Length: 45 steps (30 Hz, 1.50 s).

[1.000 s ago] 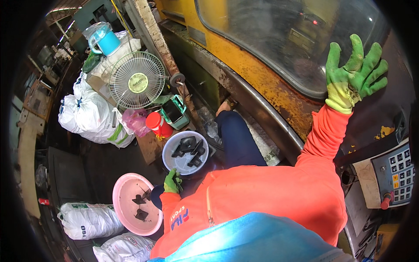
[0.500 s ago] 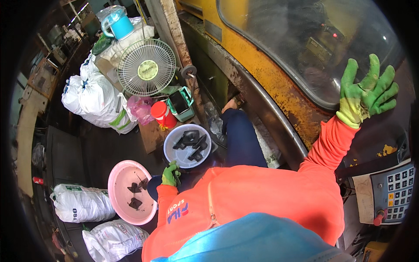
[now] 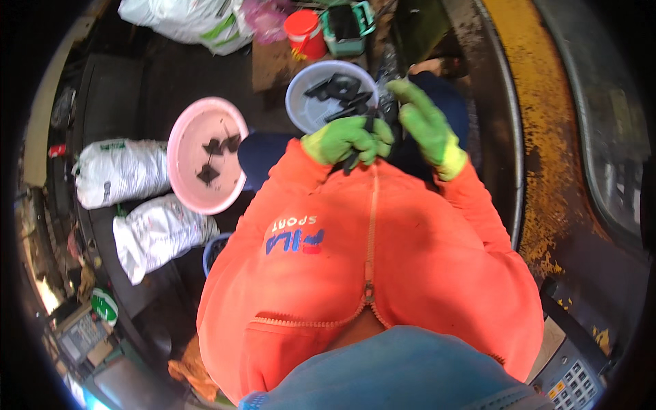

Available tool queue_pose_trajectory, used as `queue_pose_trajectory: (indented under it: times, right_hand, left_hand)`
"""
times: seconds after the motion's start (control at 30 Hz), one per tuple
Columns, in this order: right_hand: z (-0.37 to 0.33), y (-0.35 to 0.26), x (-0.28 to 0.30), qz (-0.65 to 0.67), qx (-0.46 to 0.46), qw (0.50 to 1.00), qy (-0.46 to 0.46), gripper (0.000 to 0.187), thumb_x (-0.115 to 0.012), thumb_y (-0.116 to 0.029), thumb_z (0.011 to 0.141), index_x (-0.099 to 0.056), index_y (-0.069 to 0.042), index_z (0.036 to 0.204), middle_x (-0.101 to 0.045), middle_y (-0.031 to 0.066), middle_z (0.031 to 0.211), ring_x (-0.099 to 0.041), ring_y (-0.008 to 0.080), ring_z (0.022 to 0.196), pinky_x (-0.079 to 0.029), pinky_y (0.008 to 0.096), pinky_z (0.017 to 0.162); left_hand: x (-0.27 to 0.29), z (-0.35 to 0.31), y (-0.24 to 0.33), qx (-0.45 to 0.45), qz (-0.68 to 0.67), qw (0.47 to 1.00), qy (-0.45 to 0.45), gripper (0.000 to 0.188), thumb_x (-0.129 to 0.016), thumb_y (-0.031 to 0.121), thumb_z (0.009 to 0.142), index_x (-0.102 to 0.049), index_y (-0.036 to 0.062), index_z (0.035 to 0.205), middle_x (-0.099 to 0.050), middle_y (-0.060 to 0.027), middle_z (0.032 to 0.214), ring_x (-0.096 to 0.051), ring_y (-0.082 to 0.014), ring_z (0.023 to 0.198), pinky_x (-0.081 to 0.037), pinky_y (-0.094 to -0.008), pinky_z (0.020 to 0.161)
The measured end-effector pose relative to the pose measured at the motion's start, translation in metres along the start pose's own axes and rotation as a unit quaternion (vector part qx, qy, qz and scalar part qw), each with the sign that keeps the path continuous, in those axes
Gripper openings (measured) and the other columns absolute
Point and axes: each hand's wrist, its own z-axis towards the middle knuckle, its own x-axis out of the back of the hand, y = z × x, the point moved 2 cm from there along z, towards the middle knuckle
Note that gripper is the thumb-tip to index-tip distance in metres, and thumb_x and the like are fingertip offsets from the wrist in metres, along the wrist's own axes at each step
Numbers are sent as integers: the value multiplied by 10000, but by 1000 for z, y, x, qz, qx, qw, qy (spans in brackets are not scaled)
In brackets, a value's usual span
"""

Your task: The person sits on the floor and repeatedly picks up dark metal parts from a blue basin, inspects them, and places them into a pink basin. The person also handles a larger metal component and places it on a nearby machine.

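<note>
My left hand (image 3: 348,141), in a green glove, is closed around a slim black stick-like object (image 3: 350,162). Its exact kind is hard to make out. Close by on the right, my right hand (image 3: 425,126) wears a matching glove, with its fingers stretched out and nothing seen in them. Just beyond both hands stands a pale lavender basin (image 3: 298,109) holding several black moulded parts (image 3: 344,87). To the left, a pink basin (image 3: 179,157) contains a few small dark pieces (image 3: 208,173).
A red lidded container (image 3: 305,34) and a green caddy (image 3: 345,46) stand behind the lavender basin. White sacks (image 3: 123,173) lie at the left. A yellow, rusty machine (image 3: 547,171) borders my right, with a button panel (image 3: 577,386) at lower right.
My right hand has come away from the machine's window to in front of my chest. My left hand has risen into the middle, beside it. The view has tilted down.
</note>
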Motion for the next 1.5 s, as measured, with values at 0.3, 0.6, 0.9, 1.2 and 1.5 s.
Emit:
queue_pose_trajectory:
  times: [0.3, 0.6, 0.9, 1.2, 1.5]
  right_hand:
    - [0, 71, 21, 407, -192, 868, 210, 306, -513, -300, 962, -562, -51, 1134, -523, 4, 708, -526, 151, 627, -476, 313, 661]
    - [-49, 94, -14, 439, -352, 825, 54, 340, -530, -143, 916, -475, -13, 1226, -571, 59, 844, -534, 161, 661, -466, 303, 609]
    - [4, 71, -15, 318, -292, 901, 47, 383, -647, -238, 880, -537, -33, 1183, -539, -15, 786, -435, 64, 512, -354, 217, 450]
    - [23, 38, -37, 303, -275, 907, -101, 313, -623, -313, 892, -581, -43, 1044, -562, -2, 717, -469, 82, 529, -411, 234, 481]
    - [6, 56, -43, 175, -82, 978, -75, 286, -504, -164, 958, -537, -28, 1207, -599, 55, 989, -566, 168, 892, -481, 296, 806]
  left_hand:
    - [81, 7, -28, -114, 506, 845, 130, 476, -629, 307, 850, -587, 20, 1227, -642, -152, 1112, -589, -272, 1084, -426, -326, 972]
    - [162, 74, -78, 120, 564, 782, 237, 376, -690, 345, 771, -689, 139, 1086, -648, -189, 1101, -606, -372, 1006, -451, -427, 871]
    - [62, 6, -9, -202, -133, 956, 163, 213, -521, 146, 945, -596, -1, 1081, -648, -74, 969, -654, -197, 921, -583, -333, 776]
    - [-2, -30, 58, -359, 577, 706, 199, 665, -814, 147, 634, -545, 18, 1228, -547, -136, 1276, -509, -240, 1186, -418, -365, 987]
    - [-8, -20, 52, -404, 326, 804, 289, 448, -837, 158, 637, -643, 36, 1022, -662, -91, 1042, -636, -211, 937, -512, -328, 829]
